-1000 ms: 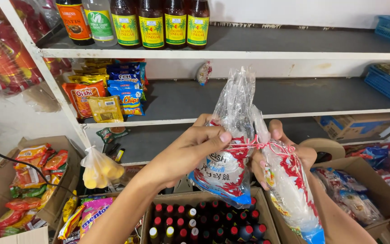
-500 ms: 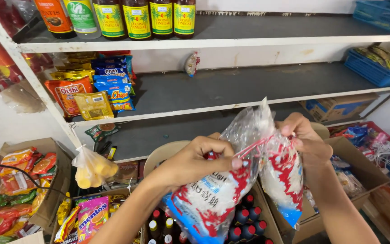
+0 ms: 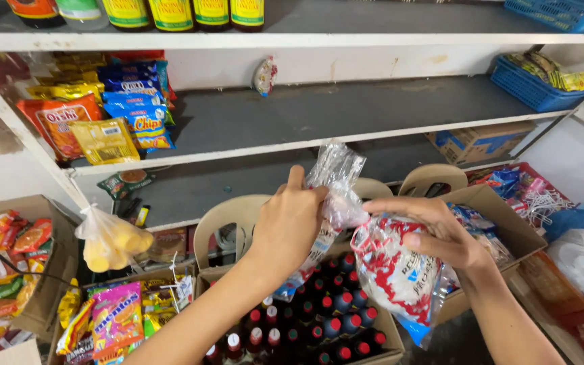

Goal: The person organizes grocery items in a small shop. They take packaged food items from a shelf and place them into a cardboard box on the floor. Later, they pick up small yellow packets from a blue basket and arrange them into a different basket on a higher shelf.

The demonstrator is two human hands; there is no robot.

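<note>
Pinching the clear top of one noodle packet (image 3: 329,186), the left hand (image 3: 290,223) stays closed; the right hand (image 3: 434,233) grips a red-white packet (image 3: 393,277) above a box of bottles (image 3: 319,324).

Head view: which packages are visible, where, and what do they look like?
Noodle packs: clear, red-and-blue print, in both hands.
Snack bags: orange, yellow, blue, left on middle shelf.
Bottles: yellow labels, top shelf.
Candy bag: pink, lower-left box.
Small bottles: red and blue caps, carton below.
</note>
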